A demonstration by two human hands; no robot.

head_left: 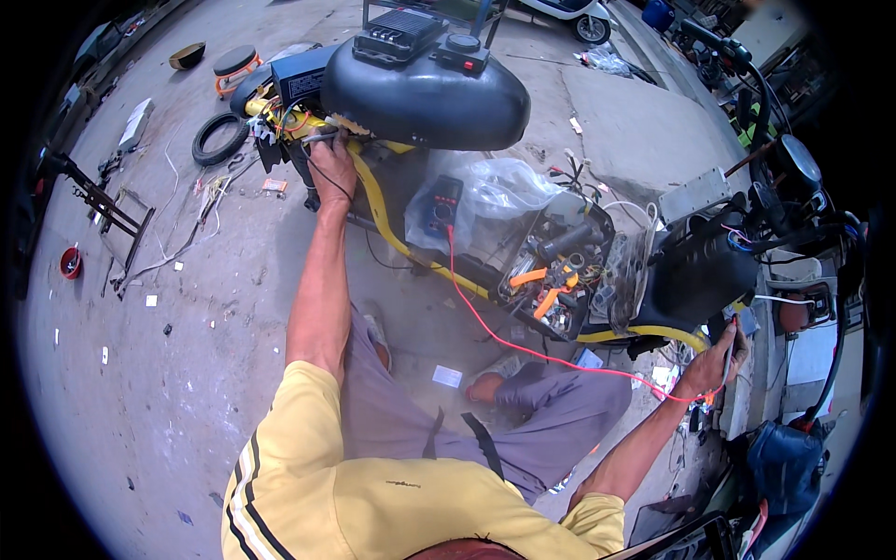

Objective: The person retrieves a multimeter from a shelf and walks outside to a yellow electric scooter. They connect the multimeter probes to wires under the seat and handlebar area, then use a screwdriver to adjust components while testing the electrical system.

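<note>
A scooter with a yellow frame (pixel 375 201) stands across in front of me. At its left end, my left hand (pixel 334 173) is closed around a slim dark probe among exposed wiring (pixel 289 121); a thin black lead crosses that wrist. My right hand (pixel 719 362) reaches to the frame's right end, fingers closed where the red test lead (pixel 485 327) arrives; its probe is mostly hidden by the fingers. Beside those fingertips is a grey-blue block (pixel 748 322). The red lead comes from a multimeter (pixel 442 205) lying on clear plastic (pixel 504 187). Above sits the black seat (pixel 429 98).
An open tool box (pixel 560 271) with orange-handled pliers (pixel 551 297) rests on the scooter's footboard. A black controller box (pixel 399 35) stands on the seat. A tyre (pixel 220 140), a stool (pixel 238 70) and a metal stand (pixel 117 219) are on the littered ground at left.
</note>
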